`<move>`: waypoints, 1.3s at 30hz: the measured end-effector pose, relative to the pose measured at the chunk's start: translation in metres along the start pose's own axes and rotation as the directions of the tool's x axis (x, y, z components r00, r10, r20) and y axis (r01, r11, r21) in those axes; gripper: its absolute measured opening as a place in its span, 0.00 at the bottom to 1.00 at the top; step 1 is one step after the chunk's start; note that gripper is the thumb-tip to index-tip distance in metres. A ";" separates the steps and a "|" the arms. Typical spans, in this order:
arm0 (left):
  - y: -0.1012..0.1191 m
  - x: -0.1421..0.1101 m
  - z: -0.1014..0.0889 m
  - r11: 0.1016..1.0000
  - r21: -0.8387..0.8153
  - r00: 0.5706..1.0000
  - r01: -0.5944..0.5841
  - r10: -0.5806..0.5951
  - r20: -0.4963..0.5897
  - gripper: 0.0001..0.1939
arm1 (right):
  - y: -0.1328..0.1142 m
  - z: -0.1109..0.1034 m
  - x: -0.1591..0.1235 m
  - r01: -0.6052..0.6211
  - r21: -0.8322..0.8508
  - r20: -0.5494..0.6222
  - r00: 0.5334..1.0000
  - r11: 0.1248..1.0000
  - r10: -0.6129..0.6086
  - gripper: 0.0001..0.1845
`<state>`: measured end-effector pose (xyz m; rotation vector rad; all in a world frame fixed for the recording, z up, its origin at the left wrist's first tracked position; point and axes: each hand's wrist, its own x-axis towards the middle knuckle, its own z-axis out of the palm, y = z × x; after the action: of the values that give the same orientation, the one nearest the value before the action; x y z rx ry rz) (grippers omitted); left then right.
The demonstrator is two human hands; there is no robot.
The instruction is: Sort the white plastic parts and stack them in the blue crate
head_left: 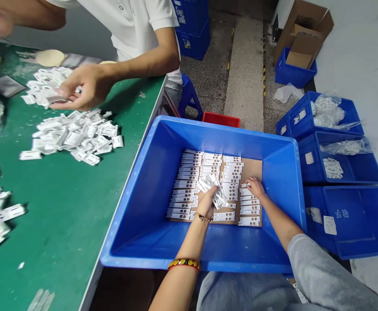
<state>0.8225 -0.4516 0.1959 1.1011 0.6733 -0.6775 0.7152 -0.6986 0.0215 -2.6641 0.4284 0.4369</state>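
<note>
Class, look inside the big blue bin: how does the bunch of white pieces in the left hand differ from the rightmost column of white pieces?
The bunch is jumbled, its pieces pointing various ways; the rightmost column is orderly, its pieces lying roughly parallel. The bunch is gripped by the left hand; the column lies on the brown sheet, near the right hand. Both are made up of white pieces.

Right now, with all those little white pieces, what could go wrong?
The left hand holds a jumbled bunch of white pieces, so one might slip out onto the neat columns below. The right hand is at the far end of the rightmost column, so a nudge could knock that crooked.
</note>
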 end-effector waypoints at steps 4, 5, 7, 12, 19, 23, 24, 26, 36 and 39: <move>-0.002 0.002 -0.001 1.000 0.017 1.000 -0.019 0.019 -0.002 0.16 | 0.007 0.004 0.003 -0.007 0.043 -0.006 1.000 0.999 0.008 0.06; -0.002 0.002 -0.002 0.999 0.021 1.000 -0.025 0.025 -0.003 0.16 | 0.008 0.003 0.003 -0.005 0.057 -0.005 1.000 0.998 0.005 0.06; -0.003 0.002 -0.002 0.999 0.033 1.000 -0.031 0.031 -0.003 0.17 | 0.010 0.003 0.005 0.000 0.087 -0.002 1.000 0.996 0.001 0.06; -0.005 0.002 -0.004 0.997 0.066 0.999 -0.034 0.034 0.000 0.18 | 0.009 0.000 0.005 -0.005 0.179 -0.010 1.000 0.984 0.007 0.06; -0.006 0.004 -0.004 0.996 0.085 0.999 -0.035 0.033 0.024 0.19 | -0.009 -0.017 -0.001 -0.072 0.365 -0.096 0.989 0.928 0.114 0.06; -0.008 0.007 -0.004 0.996 0.082 0.999 -0.040 0.038 0.028 0.19 | -0.053 -0.037 0.008 -0.071 0.514 -0.143 0.976 0.855 0.167 0.14; -0.009 0.007 -0.004 0.995 0.085 0.999 -0.044 0.041 0.029 0.19 | -0.069 -0.041 0.010 -0.048 0.562 -0.126 0.982 0.826 0.143 0.18; -0.010 0.007 -0.004 0.993 0.100 0.998 -0.057 0.054 0.035 0.18 | -0.102 -0.051 0.011 0.016 0.703 -0.054 0.998 0.711 0.031 0.21; -0.013 0.004 -0.001 0.987 0.138 0.993 -0.085 0.074 0.087 0.16 | -0.164 -0.097 -0.019 -0.199 0.965 0.186 0.979 0.170 0.087 0.23; -0.015 0.005 0.000 0.992 0.111 0.996 -0.059 0.051 0.075 0.17 | -0.165 -0.100 -0.023 -0.210 0.971 0.195 0.972 0.116 0.133 0.22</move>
<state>0.8139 -0.4568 0.1841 1.1900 0.5464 -0.7119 0.7768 -0.5929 0.1726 -1.2123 0.6981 0.1472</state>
